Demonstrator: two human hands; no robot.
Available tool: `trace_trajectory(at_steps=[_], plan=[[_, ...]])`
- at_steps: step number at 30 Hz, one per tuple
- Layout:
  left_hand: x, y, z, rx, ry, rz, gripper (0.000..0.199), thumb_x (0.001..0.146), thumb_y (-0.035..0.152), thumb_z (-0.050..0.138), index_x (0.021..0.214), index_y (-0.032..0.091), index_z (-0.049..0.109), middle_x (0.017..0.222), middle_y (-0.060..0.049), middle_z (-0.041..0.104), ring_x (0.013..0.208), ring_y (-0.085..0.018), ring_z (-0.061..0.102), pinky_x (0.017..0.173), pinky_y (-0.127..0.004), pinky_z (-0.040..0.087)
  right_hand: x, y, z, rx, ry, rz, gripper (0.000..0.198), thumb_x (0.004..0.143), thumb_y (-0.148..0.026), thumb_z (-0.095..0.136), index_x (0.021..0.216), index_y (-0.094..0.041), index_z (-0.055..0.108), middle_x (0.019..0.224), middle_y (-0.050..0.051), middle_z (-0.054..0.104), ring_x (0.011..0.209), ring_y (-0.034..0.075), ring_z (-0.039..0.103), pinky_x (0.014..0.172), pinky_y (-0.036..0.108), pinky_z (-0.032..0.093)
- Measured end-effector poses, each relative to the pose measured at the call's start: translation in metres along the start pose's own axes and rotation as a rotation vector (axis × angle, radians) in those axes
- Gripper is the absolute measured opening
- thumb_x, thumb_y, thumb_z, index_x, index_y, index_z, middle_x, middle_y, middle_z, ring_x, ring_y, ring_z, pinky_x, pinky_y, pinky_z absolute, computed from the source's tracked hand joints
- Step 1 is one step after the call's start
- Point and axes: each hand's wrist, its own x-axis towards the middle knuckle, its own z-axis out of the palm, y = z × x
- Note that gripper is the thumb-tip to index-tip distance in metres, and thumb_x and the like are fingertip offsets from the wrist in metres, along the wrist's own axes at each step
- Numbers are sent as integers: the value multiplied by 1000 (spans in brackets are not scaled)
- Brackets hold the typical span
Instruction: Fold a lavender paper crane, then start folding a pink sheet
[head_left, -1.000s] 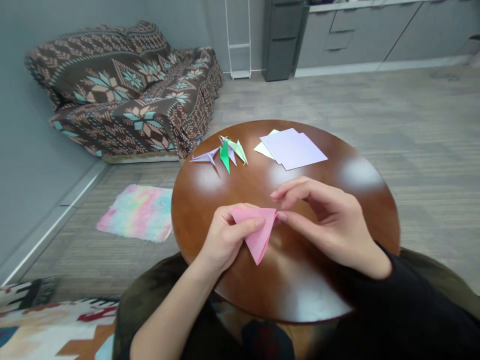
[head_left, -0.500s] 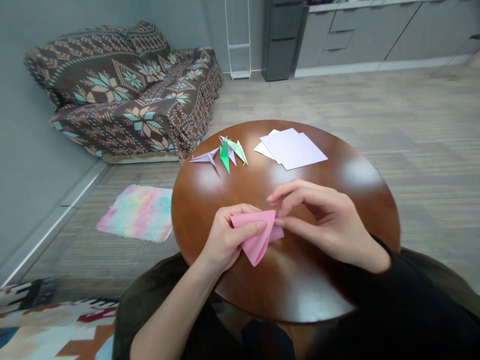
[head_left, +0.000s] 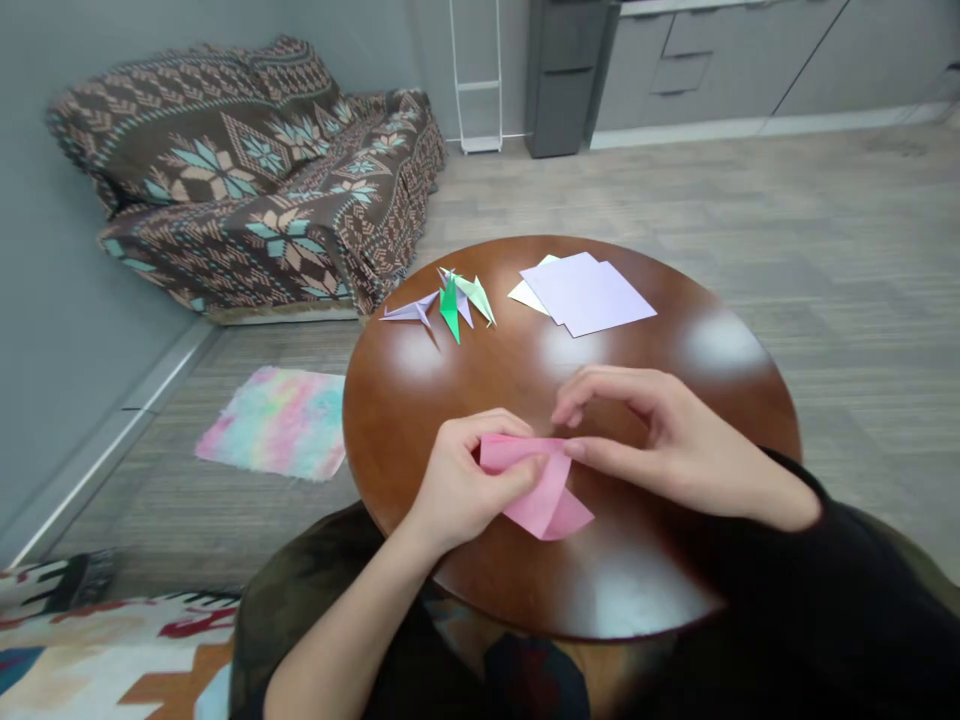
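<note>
A partly folded sheet of pink origami paper [head_left: 544,510] is pinched in my left hand [head_left: 465,480], the thumb pressed flat on its front and the other fingers behind it. One flap of the paper stands out at the lower right. My right hand [head_left: 645,430] is at the paper's upper right corner, its thumb tip touching the edge. Its fingers are curved and lifted apart from the thumb. Both hands are above the round brown table [head_left: 637,590].
Several folded paper cranes, among them a green crane [head_left: 450,305] and a purple crane [head_left: 412,311], lie at the table's far left. Flat purple paper sheets [head_left: 592,295] overlap a pale sheet beside them. Beyond are a covered sofa [head_left: 262,190] and a fluffy rug [head_left: 277,420].
The pink paper has turned and partly opened, its lower flap now spread to the right. My right fingers have lifted away from its edge, while the thumb stays at it.
</note>
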Motion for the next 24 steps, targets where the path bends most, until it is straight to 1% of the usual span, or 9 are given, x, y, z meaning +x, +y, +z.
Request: trace_trajectory(at_steps=[2, 3, 6, 8, 10, 14, 16, 21, 24], plan=[[0, 1, 1, 20, -19, 16, 3, 73, 16, 77, 73, 14, 75, 77, -6, 72, 67, -17, 62, 61, -28, 47, 2, 0, 3, -70, -44, -36, 5, 90, -25, 75, 87, -21, 73, 101, 6, 73, 89, 21, 70, 78, 31, 57], [0, 0, 2, 25, -23, 20, 3, 73, 16, 77, 73, 14, 75, 77, -6, 72, 67, -18, 63, 61, -28, 47, 2, 0, 4, -97, -59, -58, 7, 90, -21, 74, 84, -21, 72, 102, 7, 72, 88, 20, 70, 77, 31, 56], [0, 0, 2, 27, -24, 24, 3, 74, 16, 77, 73, 14, 75, 79, -7, 73, 68, -18, 64, 62, -28, 48, 4, 1, 7, -134, -76, -106, 12, 88, -12, 70, 79, -20, 70, 99, 6, 71, 83, 18, 68, 76, 30, 55], [0, -1, 1, 31, -17, 26, 3, 75, 16, 77, 75, 13, 76, 80, -8, 74, 69, -19, 65, 63, -28, 49, 4, 2, 7, -125, -73, -120, 14, 86, -8, 69, 78, -20, 68, 98, 5, 71, 82, 18, 68, 77, 31, 54], [0, -1, 0, 39, -17, 26, 5, 76, 17, 77, 77, 12, 77, 82, -8, 74, 70, -19, 66, 63, -28, 49, 3, 2, 6, -108, -60, -106, 15, 84, -6, 68, 78, -20, 67, 99, 5, 70, 83, 18, 68, 77, 31, 54], [1, -2, -4, 69, -19, 18, 8, 80, 20, 76, 80, 12, 77, 81, -7, 73, 67, -16, 62, 59, -26, 45, 1, 2, 3, -99, -12, -26, 17, 81, -5, 68, 76, -21, 66, 103, 6, 71, 87, 22, 69, 74, 32, 54], [1, -2, -4, 74, -28, 27, 7, 80, 19, 75, 81, 13, 78, 81, -6, 72, 67, -16, 62, 59, -26, 45, 0, 2, 4, -88, -17, -8, 17, 80, -5, 68, 75, -21, 67, 105, 6, 71, 89, 23, 70, 73, 32, 54], [2, -3, -4, 84, -66, 44, 5, 80, 17, 75, 81, 13, 78, 82, -6, 72, 68, -16, 62, 60, -26, 45, 2, 3, 8, -58, -71, -45, 17, 81, -3, 67, 79, -20, 69, 101, 4, 70, 82, 18, 68, 69, 30, 51], [2, -5, -7, 87, -91, 30, 10, 84, 21, 75, 87, 12, 78, 81, -6, 72, 69, -16, 62, 61, -27, 45, 2, 4, 5, -69, -57, -43, 17, 82, -3, 66, 80, -19, 69, 102, 4, 69, 82, 18, 66, 69, 29, 49]])
